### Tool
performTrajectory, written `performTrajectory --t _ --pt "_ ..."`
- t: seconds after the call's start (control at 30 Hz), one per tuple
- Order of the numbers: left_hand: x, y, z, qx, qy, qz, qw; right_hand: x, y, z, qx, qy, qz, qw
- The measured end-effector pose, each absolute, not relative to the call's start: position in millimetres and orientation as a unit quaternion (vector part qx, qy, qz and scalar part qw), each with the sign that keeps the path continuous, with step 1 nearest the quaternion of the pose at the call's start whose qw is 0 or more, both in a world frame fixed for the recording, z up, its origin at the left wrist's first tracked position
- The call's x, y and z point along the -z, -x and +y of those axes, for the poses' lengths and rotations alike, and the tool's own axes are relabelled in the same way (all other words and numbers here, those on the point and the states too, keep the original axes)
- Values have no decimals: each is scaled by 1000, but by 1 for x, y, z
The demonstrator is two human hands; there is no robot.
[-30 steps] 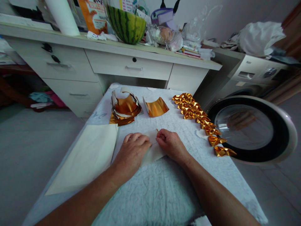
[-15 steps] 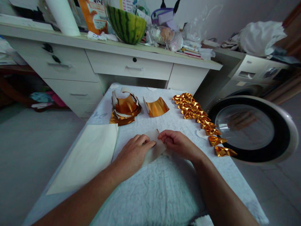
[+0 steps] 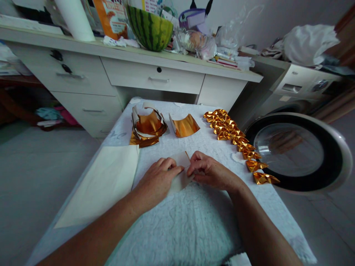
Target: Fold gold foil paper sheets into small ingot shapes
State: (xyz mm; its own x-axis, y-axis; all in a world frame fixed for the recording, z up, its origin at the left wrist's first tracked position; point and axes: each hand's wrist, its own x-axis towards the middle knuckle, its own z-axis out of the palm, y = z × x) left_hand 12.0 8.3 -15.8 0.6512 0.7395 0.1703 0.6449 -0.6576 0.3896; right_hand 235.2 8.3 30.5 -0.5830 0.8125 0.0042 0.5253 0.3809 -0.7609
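A small sheet of foil paper lies white side up on the cloth, a thin gold edge showing at its top. My left hand presses on its left part with curled fingers, the thumb pointing right along it. At the right edge, my right hand pinches the paper between thumb and fingers, which hide that edge. Beyond my hands lies a curled gold foil sheet. A stack of such sheets sits to its left. Folded gold foil ingots run in an overlapping row along the right side.
The cloth-covered table carries a large cream paper sheet on the left. Behind stands a white desk with a cut watermelon on top. An open washing machine door reaches close to the table's right edge.
My right hand's fingers have shifted slightly down along the paper's right edge, baring more of the gold strip at the top. My left hand stays nearly still.
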Motion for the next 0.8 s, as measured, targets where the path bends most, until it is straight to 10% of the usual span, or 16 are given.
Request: performTrajectory --t 0.8 --pt "-8 -11 4 -193 -853 425 235 -19 -226 12 -374 529 -729 223"
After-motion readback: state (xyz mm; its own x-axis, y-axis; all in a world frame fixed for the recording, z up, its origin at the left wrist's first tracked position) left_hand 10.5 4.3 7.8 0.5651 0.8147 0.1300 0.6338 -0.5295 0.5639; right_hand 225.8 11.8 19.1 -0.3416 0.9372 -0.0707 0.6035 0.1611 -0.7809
